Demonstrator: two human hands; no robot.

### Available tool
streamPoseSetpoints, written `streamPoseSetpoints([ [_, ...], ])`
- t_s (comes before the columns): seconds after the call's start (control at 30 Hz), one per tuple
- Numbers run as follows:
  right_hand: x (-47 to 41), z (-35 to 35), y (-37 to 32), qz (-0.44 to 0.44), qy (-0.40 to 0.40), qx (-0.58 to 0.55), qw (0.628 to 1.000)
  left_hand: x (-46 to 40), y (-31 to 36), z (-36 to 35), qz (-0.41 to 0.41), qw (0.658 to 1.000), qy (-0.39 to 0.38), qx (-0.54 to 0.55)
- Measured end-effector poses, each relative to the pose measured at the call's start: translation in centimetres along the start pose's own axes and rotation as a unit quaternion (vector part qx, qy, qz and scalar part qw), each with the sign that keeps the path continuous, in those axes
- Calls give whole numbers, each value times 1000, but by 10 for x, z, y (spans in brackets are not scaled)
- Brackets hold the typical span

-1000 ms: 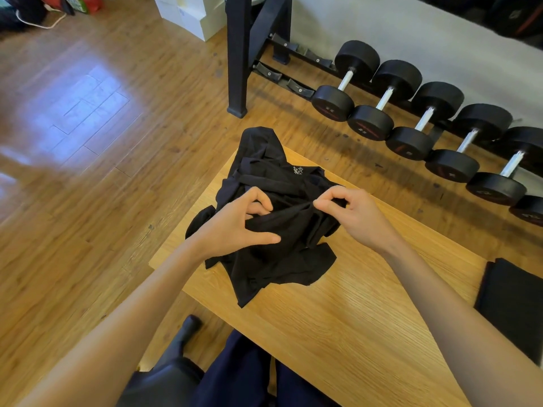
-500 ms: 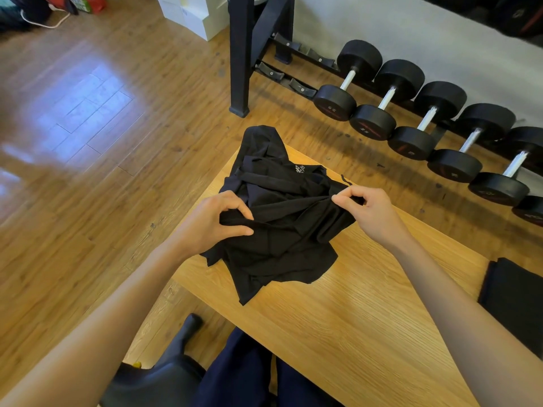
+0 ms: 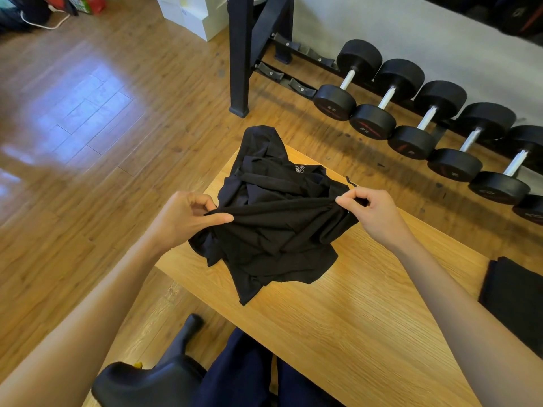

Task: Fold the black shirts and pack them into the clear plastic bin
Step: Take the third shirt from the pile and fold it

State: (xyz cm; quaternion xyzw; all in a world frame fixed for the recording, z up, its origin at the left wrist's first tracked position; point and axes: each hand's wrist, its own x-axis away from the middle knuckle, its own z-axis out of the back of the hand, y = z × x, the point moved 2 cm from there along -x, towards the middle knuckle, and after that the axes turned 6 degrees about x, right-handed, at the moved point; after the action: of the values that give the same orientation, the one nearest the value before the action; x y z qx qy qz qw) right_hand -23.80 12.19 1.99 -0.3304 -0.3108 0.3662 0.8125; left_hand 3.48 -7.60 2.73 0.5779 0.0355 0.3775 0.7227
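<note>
The head camera looks down on a light wooden desk [image 3: 367,333] standing on a wood-plank floor [image 3: 88,142]. Beyond the desk's far edge, a row of black dumbbells [image 3: 411,113] rests on a low rack along a pale wall, and the black upright post [image 3: 239,54] of a frame stands on the floor just past the desk's far corner. White boxes [image 3: 194,13] sit on the floor further back, near the top of the view. At the desk's right edge lies a second dark piece of fabric [image 3: 517,298], flat and partly cut off by the frame, well apart from the hands. At the bottom, a black chair part [image 3: 147,383] and the person's dark blue trousers [image 3: 249,374] show below the desk's near edge.

A crumpled black shirt [image 3: 276,230] lies on the far left corner of the desk, one end draping over that corner toward the floor; a small pale logo shows on its upper folds. The left hand [image 3: 185,218] pinches the shirt's left side between thumb and curled fingers, just off the desk's left edge. The right hand [image 3: 373,212] pinches the shirt's right side, fingers curled around a bunched edge, above the desk. Between the two hands a band of fabric is stretched taut and lifted slightly, while the rest of the shirt hangs and pools on the desk below it. No clear plastic bin appears in this view.
</note>
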Motion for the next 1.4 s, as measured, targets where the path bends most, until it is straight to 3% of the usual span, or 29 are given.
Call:
streamPoseSetpoints([
  [0.23, 3, 1, 1, 0, -4, -6, 1000, 1, 0, -5, -6, 989, 132, 73],
  [0.33, 4, 2, 2, -3, 2, -10, 1000, 2, 3, -2, 4, 992, 106, 62],
  [0.43, 5, 4, 4, -8, 11, -13, 1000, -1, 3, 6, 9, 998, 43, -49],
  [0.5, 6, 5, 4, -9, 18, -12, 1000, -2, 7, 9, 9, 994, 40, -96],
  [0.77, 12, 21, 14, -20, 86, 19, 996, -11, 47, -13, 50, 989, 31, 133],
  [1.1, 29, 72, 23, -70, 195, -109, 972, -57, 106, -53, -72, 996, -3, -45],
  [1.4, 43, 144, 49, -42, 301, -64, 950, -115, 189, -110, -202, 977, 19, -63],
])
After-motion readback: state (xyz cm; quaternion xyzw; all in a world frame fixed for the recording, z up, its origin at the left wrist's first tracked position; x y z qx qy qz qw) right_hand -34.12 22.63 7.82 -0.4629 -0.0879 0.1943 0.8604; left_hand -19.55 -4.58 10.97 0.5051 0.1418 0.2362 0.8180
